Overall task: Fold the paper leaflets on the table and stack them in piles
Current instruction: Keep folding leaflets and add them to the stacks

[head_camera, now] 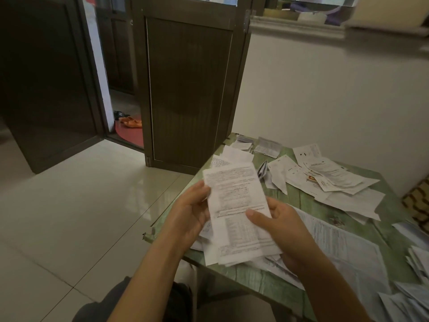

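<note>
While the leaflet (236, 203) is held up over the near-left corner of the counter (301, 201), its long axis is seen running away from the person, far end leaning slightly left. The left grip (192, 210) is closed on the leaflet's left edge in the far half, with fingers curled against the paper. The right grip (283, 231) is closed on the right edge nearer the person. Its thumb is laid flat on the printed face about mid-length; the fingers behind the sheet are hidden.

The leaflet's near end overlaps a heap of papers (209, 249) at the counter edge; contact cannot be told. Whether one sheet or several are held cannot be told either.

A fold across the short axis is judged to be the step in hand. The right thumb sits close to where that crease would fall. The far end lies nearest the left grip, so that side is judged the one to carry it over.

Loose leaflets (329, 180) are scattered well apart at the far right, so much of the task is judged to remain. A large open sheet (343, 252) lies just right of the right grip.
</note>
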